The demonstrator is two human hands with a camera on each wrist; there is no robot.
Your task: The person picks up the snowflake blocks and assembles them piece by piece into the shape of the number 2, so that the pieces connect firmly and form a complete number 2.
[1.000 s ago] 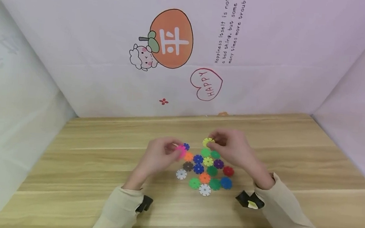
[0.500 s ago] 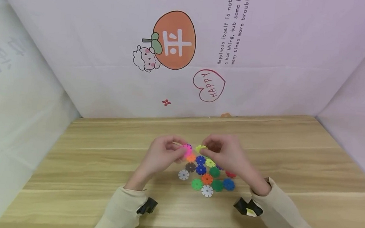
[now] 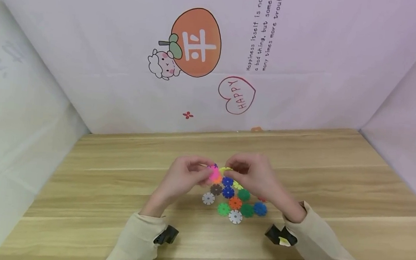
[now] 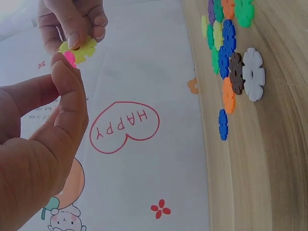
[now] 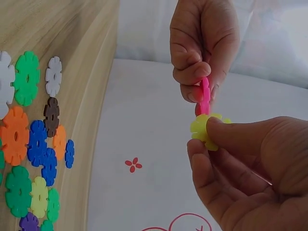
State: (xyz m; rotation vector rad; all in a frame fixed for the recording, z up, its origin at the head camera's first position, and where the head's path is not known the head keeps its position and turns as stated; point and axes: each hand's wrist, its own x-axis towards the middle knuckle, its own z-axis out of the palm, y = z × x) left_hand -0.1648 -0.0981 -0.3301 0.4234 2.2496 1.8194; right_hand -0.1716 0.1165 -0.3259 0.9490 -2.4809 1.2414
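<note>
My left hand (image 3: 185,175) pinches a pink notched plastic disc (image 3: 214,174) between thumb and fingers, above the table. Facing it, my right hand (image 3: 254,173) pinches a yellow notched disc (image 5: 204,129) by its edge. In the right wrist view the two discs meet at their rims, the pink one (image 5: 205,94) seen edge-on and the yellow one turned across it. Whether their slots are engaged I cannot tell. Beneath the hands lie several loose discs, among them a brown one (image 3: 216,189), a white one (image 3: 235,216) and a blue one (image 3: 260,209).
The discs lie flat and close together on the wooden table (image 3: 112,204). A printed white cloth (image 3: 300,92) stands behind the table, and more cloth hangs at both sides. Black wrist cameras (image 3: 166,235) sit at both sleeves.
My right hand has moved left and slightly down with the yellow disc, bringing it against the pink disc. My left hand has shifted slightly right, still holding the pink disc.
</note>
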